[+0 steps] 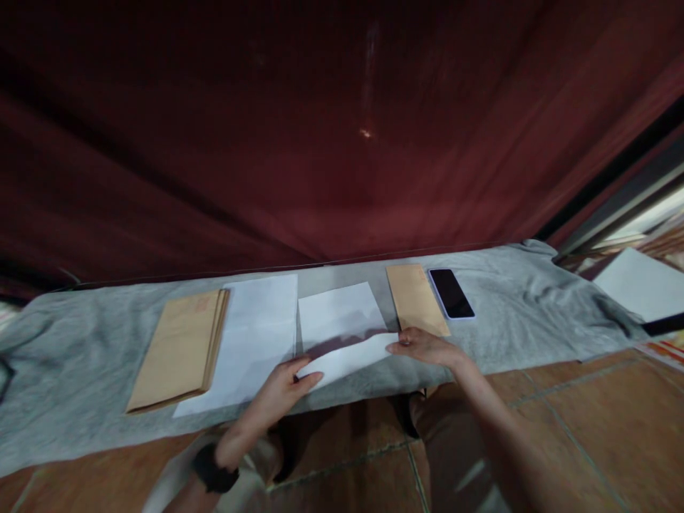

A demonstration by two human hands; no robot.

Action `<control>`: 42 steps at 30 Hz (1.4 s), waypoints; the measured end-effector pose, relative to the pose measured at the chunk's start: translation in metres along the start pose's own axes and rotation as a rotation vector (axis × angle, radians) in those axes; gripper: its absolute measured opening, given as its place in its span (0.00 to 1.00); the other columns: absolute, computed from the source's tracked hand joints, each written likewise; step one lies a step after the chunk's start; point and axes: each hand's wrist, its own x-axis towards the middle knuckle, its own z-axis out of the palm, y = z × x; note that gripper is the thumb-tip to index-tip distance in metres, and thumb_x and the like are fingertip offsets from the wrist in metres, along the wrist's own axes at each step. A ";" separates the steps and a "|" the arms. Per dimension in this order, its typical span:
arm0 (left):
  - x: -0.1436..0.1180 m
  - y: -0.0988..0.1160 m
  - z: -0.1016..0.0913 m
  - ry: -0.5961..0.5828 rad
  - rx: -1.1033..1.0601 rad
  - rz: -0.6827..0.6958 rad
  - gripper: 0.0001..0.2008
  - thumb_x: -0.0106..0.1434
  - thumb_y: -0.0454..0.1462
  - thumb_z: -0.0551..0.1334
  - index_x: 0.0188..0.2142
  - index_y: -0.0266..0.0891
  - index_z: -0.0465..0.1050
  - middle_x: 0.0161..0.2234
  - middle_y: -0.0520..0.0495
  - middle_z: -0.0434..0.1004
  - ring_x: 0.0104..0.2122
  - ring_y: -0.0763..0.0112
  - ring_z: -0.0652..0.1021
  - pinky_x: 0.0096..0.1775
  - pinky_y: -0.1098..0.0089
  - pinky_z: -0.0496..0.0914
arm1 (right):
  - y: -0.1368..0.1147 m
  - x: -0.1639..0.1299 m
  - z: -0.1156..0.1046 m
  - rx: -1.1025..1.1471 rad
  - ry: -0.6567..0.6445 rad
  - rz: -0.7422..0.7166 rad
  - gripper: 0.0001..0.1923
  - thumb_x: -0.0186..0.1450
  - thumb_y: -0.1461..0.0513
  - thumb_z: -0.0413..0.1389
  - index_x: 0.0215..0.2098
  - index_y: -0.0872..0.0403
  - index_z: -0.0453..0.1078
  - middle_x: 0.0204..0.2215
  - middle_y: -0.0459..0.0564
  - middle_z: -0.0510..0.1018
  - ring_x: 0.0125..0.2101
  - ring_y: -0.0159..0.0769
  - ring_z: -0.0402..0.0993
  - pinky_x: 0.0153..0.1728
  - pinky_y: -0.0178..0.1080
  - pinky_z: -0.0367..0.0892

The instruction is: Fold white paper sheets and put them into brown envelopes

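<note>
A: What do your hands have?

B: Your left hand and right hand each pinch an end of the white sheet, its near edge folded up, mid-table.

A: Around it?

B: Paper stack and brown envelopes left; single envelope and phone right, touching nothing.

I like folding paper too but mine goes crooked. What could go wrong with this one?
The white sheet is half folded, each hand pinching an end: left hand, right hand. If one end slips, the crease may come out slanted. The grey cloth beneath is soft and wrinkled, so pressing may leave a wavy fold. The right hand is close to the brown envelope and phone and might nudge them.
</note>
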 end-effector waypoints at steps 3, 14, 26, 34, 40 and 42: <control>0.009 -0.009 0.001 0.089 -0.202 -0.155 0.26 0.59 0.56 0.65 0.43 0.37 0.80 0.38 0.45 0.85 0.37 0.59 0.81 0.39 0.65 0.76 | -0.001 0.013 0.003 -0.016 0.046 -0.017 0.20 0.72 0.52 0.52 0.30 0.55 0.75 0.26 0.47 0.77 0.29 0.35 0.73 0.31 0.35 0.63; 0.046 0.031 -0.006 0.287 0.691 -0.323 0.11 0.72 0.43 0.56 0.42 0.41 0.74 0.33 0.48 0.81 0.33 0.66 0.80 0.33 0.71 0.62 | -0.018 0.052 0.011 -0.275 0.286 0.130 0.16 0.74 0.56 0.51 0.38 0.54 0.78 0.34 0.52 0.84 0.36 0.39 0.81 0.34 0.34 0.64; 0.083 0.028 -0.014 0.250 0.788 -0.416 0.17 0.75 0.45 0.51 0.52 0.41 0.74 0.43 0.42 0.84 0.43 0.59 0.82 0.39 0.67 0.68 | -0.035 0.084 0.025 -0.609 0.400 0.283 0.21 0.77 0.52 0.46 0.49 0.55 0.76 0.41 0.60 0.85 0.42 0.42 0.82 0.41 0.35 0.69; 0.094 0.027 -0.019 0.277 0.751 -0.428 0.18 0.75 0.45 0.50 0.49 0.42 0.75 0.44 0.40 0.84 0.44 0.56 0.82 0.41 0.65 0.71 | -0.040 0.092 0.031 -0.585 0.486 0.330 0.22 0.76 0.52 0.46 0.49 0.59 0.75 0.39 0.66 0.83 0.40 0.46 0.82 0.41 0.39 0.71; 0.099 0.016 -0.025 0.255 0.618 -0.396 0.17 0.72 0.47 0.54 0.44 0.41 0.76 0.38 0.43 0.83 0.41 0.58 0.82 0.37 0.67 0.69 | -0.043 0.091 0.032 -0.607 0.489 0.347 0.23 0.77 0.53 0.46 0.50 0.61 0.75 0.38 0.67 0.83 0.39 0.45 0.82 0.39 0.39 0.71; 0.098 0.009 -0.028 0.218 0.505 -0.355 0.16 0.71 0.47 0.56 0.40 0.40 0.76 0.33 0.46 0.82 0.36 0.61 0.81 0.34 0.69 0.68 | -0.044 0.091 0.031 -0.608 0.486 0.345 0.22 0.77 0.54 0.46 0.51 0.60 0.75 0.38 0.66 0.83 0.39 0.45 0.82 0.39 0.39 0.71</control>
